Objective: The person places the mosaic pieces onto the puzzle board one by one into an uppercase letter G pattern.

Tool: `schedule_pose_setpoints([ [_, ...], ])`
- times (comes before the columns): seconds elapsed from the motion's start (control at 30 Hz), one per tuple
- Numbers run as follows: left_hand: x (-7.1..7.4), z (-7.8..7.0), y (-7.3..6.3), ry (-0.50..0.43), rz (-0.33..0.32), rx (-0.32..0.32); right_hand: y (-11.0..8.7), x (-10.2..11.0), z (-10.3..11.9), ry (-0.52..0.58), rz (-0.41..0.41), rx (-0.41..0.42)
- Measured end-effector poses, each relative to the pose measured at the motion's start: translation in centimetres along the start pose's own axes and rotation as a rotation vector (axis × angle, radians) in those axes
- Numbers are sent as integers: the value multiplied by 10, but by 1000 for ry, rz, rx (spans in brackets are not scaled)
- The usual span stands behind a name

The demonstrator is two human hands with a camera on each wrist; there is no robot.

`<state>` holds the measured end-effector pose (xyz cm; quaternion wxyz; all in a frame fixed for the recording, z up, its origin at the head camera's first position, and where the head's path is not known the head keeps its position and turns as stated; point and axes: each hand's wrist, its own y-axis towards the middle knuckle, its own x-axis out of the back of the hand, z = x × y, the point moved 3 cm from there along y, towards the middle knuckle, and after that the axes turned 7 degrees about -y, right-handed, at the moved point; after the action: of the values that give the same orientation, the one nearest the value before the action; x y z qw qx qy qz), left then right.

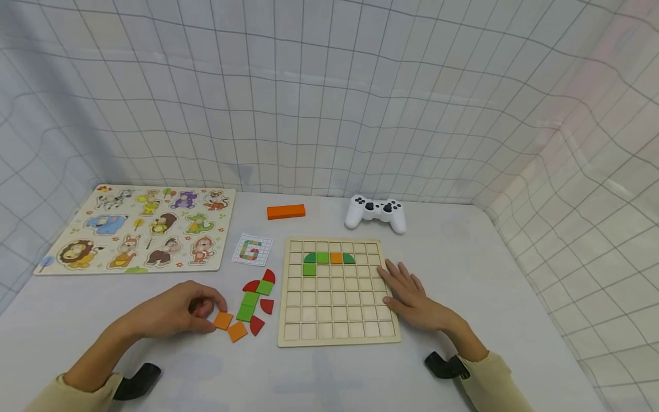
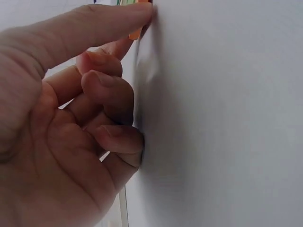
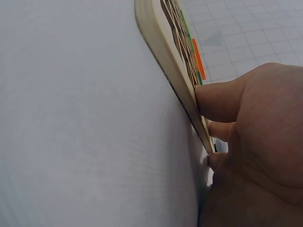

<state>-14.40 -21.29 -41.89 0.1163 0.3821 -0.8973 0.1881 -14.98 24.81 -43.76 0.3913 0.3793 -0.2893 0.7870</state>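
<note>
With thumb and index finger, my left hand (image 1: 177, 312) pinches an orange square tile (image 1: 223, 320) by its edges, low over the table. The other fingers of that hand curl inward; in the left wrist view the orange tile (image 2: 135, 34) shows partly behind the thumb. Beside it lie another orange tile (image 1: 237, 331), several green squares (image 1: 250, 299) and several red quarter-round pieces (image 1: 266, 306). My right hand (image 1: 414, 297) rests with extended fingers on the right edge of the wooden grid board (image 1: 324, 331). Green and orange pieces (image 1: 322, 258) sit in its upper cells.
A small pattern card (image 1: 252, 250) lies left of the board's top corner. Farther left is an animal puzzle board (image 1: 136, 229). An orange block (image 1: 285, 212) and a white game controller (image 1: 376, 213) lie at the back, before a checked cloth wall (image 1: 319, 114).
</note>
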Motion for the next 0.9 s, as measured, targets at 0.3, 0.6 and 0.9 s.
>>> schedule_pose_setpoints([
  [0.3,4,-22,2,75,-35,16,1,1,1,-10,7,8],
  [0.6,-10,-49,29,165,-113,-103,0,1,2,-15,6,-3],
  [0.9,-25,-62,66,179,-169,-125,0,1,2,-24,-7,5],
])
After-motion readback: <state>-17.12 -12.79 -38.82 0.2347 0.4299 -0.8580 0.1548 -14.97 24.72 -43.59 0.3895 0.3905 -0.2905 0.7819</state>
